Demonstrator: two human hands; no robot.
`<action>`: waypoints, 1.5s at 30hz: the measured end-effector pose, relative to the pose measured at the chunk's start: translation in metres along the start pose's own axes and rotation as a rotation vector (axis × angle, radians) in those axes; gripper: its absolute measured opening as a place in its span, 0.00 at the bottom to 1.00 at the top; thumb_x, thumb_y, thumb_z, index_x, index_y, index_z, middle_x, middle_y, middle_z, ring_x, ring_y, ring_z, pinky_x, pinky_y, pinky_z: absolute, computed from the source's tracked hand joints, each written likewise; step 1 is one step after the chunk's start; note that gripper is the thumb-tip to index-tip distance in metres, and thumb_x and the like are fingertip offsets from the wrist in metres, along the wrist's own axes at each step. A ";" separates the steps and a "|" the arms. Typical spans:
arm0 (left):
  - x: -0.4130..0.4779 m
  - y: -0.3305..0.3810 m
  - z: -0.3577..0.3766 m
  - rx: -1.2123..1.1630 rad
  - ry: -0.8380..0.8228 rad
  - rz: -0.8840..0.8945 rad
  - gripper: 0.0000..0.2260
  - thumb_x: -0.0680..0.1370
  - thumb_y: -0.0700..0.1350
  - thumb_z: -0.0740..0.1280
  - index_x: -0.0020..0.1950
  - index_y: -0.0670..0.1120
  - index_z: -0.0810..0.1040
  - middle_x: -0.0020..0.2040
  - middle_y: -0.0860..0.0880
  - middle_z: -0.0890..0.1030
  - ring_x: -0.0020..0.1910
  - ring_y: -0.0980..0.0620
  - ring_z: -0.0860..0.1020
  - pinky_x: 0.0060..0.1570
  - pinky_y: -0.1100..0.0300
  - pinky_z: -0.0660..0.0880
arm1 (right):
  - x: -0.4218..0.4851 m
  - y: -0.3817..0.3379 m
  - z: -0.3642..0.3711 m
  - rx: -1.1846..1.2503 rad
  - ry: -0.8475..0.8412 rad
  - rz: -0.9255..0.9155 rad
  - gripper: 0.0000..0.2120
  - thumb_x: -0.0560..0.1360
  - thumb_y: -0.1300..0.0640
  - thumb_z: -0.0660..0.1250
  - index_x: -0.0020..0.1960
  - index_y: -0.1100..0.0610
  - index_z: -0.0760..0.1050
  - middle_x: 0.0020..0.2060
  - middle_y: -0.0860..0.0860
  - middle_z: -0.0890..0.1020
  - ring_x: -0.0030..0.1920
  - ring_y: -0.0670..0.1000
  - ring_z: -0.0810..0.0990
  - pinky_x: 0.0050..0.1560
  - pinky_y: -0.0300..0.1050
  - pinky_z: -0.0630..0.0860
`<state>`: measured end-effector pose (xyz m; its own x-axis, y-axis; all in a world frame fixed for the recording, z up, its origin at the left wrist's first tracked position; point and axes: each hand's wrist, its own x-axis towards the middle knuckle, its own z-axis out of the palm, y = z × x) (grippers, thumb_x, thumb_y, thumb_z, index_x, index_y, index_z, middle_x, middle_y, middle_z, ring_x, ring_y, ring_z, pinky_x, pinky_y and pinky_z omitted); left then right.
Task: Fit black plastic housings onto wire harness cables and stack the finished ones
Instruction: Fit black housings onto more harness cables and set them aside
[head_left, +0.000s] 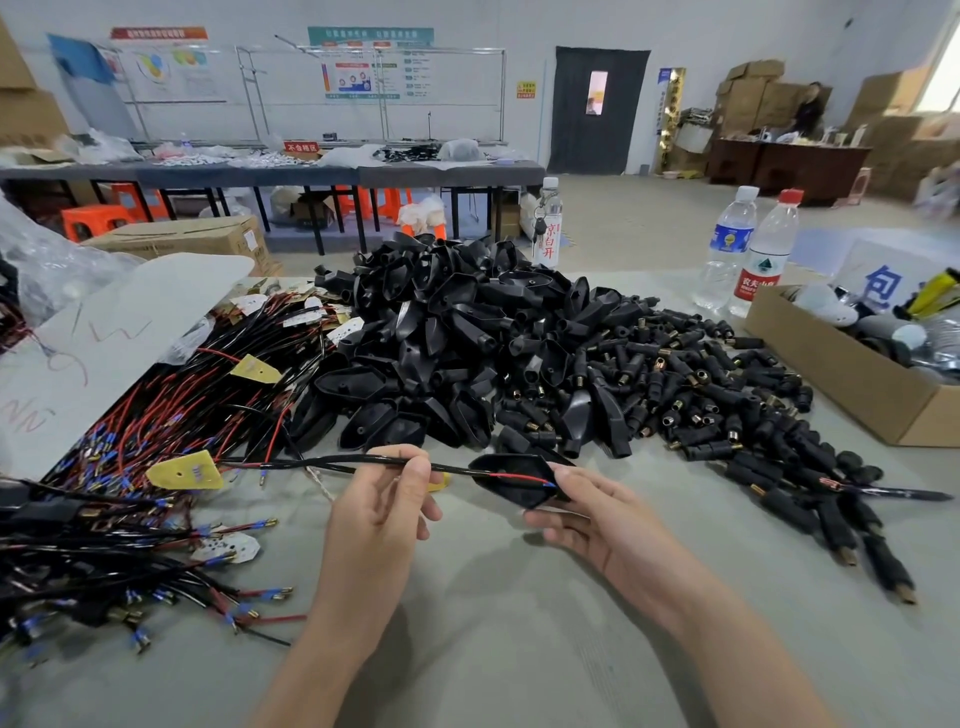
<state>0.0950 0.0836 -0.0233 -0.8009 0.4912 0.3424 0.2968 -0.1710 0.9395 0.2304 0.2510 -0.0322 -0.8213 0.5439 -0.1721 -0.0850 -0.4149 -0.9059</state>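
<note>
Grey matt surface (519, 623) carries a heap of loose black plastic housings (441, 332) toward its far edge, within reach. Red-and-black wire harness cables (171, 410) lie along the left edge, probably feed stock. Near the front edge, the hands work apart. Right hand (587, 514) grips one black teardrop-shaped plastic housing (511, 480), open side up so the red wire inside shows. Left hand (379, 514) pinches the thin black sheathed cable (353, 461), apparently feeding it in.

Harness pile (78, 561) cut by left edge; cardboard box (841, 379) by right edge. Wall posters (363, 67) text too small. Distant person (808, 111) blurred.
</note>
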 end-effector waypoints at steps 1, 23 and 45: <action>0.001 0.000 0.000 -0.025 -0.003 -0.015 0.05 0.82 0.45 0.63 0.51 0.46 0.78 0.41 0.48 0.84 0.34 0.52 0.78 0.32 0.62 0.75 | 0.000 0.000 0.001 0.002 0.003 0.003 0.14 0.82 0.56 0.64 0.62 0.63 0.78 0.53 0.63 0.85 0.49 0.58 0.85 0.48 0.45 0.83; -0.001 -0.003 0.001 -0.084 -0.105 -0.197 0.06 0.80 0.45 0.68 0.56 0.50 0.79 0.49 0.49 0.85 0.50 0.53 0.84 0.46 0.67 0.78 | -0.001 0.003 0.017 0.199 -0.013 -0.032 0.11 0.74 0.62 0.67 0.54 0.66 0.79 0.49 0.64 0.85 0.48 0.56 0.87 0.44 0.37 0.82; 0.001 0.008 0.011 -0.885 -0.184 -0.495 0.22 0.76 0.38 0.64 0.70 0.40 0.72 0.66 0.40 0.79 0.65 0.46 0.78 0.63 0.57 0.75 | -0.007 -0.005 0.021 0.169 -0.012 -0.098 0.15 0.71 0.56 0.72 0.55 0.62 0.83 0.52 0.62 0.85 0.47 0.52 0.87 0.40 0.38 0.82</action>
<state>0.1027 0.0916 -0.0154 -0.6155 0.7879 -0.0213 -0.5934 -0.4453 0.6705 0.2246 0.2339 -0.0181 -0.8110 0.5795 -0.0806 -0.2579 -0.4778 -0.8398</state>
